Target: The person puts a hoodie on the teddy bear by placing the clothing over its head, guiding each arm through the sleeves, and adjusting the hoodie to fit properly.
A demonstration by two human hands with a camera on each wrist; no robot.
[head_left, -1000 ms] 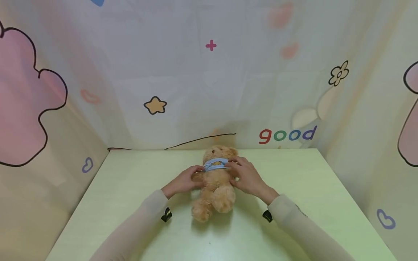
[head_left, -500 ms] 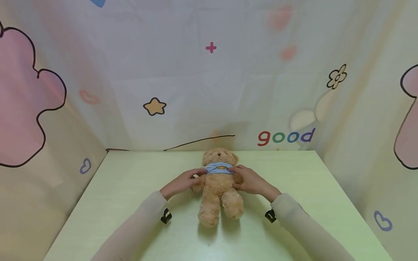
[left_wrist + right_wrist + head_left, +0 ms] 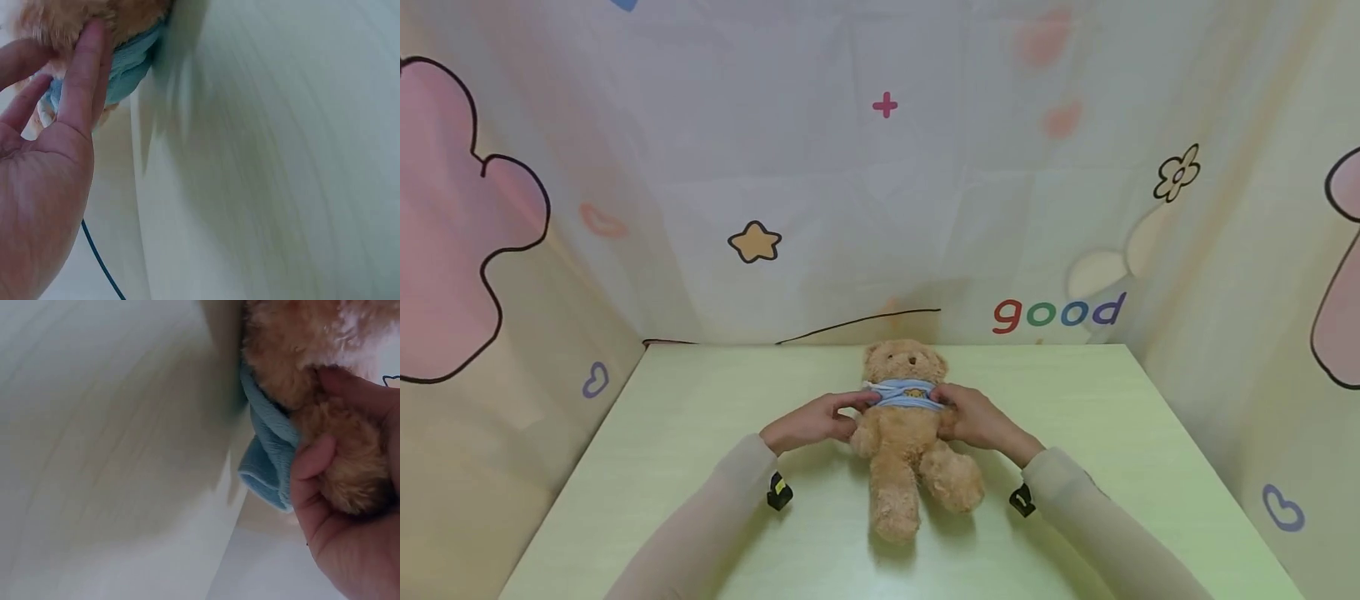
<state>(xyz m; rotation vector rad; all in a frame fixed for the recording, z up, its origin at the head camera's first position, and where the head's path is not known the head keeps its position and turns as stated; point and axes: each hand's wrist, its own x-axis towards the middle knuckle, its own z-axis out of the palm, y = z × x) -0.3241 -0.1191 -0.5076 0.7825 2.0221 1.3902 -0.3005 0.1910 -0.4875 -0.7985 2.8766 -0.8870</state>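
Note:
A light-brown teddy bear (image 3: 904, 429) in a short blue shirt (image 3: 898, 393) faces the camera between both hands, its head toward the back wall. Its legs hang toward the near side, with a shadow under the feet. My left hand (image 3: 816, 419) holds it at the chest and arm, fingers on the shirt and thumb lower down. The left wrist view has the fingertips against the fur (image 3: 134, 15). From the other side my right hand (image 3: 977, 417) grips the bear; in the right wrist view its fingers curl round the bear's furry arm (image 3: 350, 462).
A pale green table (image 3: 715, 383) lies beneath the bear. Printed cloth walls stand at the back (image 3: 820, 183) and on both sides, with a star and the word "good" on the back one. Black wrist devices (image 3: 780, 492) sit under both sleeves.
The bear's legs have swung to the right and nearer, and its face has turned to the front. Both hands stay at its sides, with the left hand shifted slightly.

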